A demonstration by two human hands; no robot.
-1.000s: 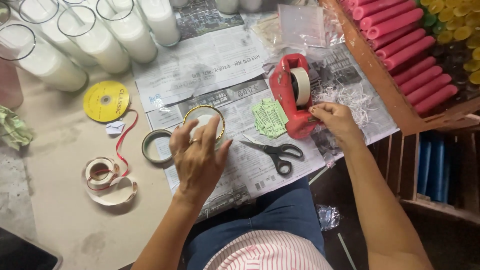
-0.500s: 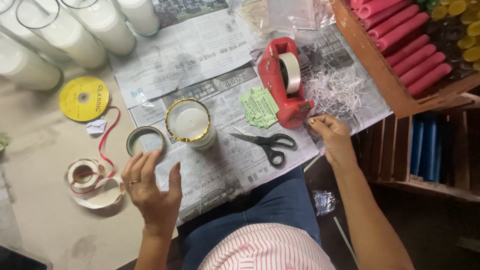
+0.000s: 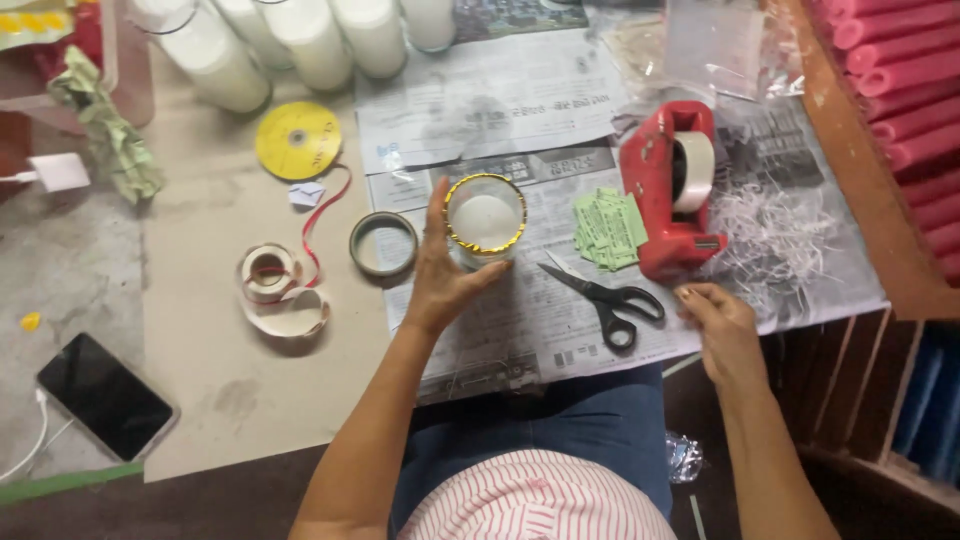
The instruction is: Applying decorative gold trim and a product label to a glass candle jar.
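A grey concrete floor (image 3: 60, 250) carries a sheet of brown cardboard (image 3: 220, 380) and spread newspaper sheets (image 3: 520, 100). On the cardboard lie a yellow disc (image 3: 298, 140), a coil of cream ribbon (image 3: 280, 295) and tall white glass candles (image 3: 300, 35). On the newspaper stand a gold-rimmed glass candle (image 3: 486, 215), black scissors (image 3: 610, 295), a red tape dispenser (image 3: 670, 190), green paper slips (image 3: 608, 228) and white paper shreds (image 3: 775, 235). A black phone (image 3: 105, 397) lies on the concrete.

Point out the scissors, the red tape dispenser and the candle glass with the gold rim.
scissors (image 3: 608, 297), head view, on the pivot.
red tape dispenser (image 3: 655, 200), head view, on its red side.
candle glass (image 3: 485, 215), head view, on the white wax.
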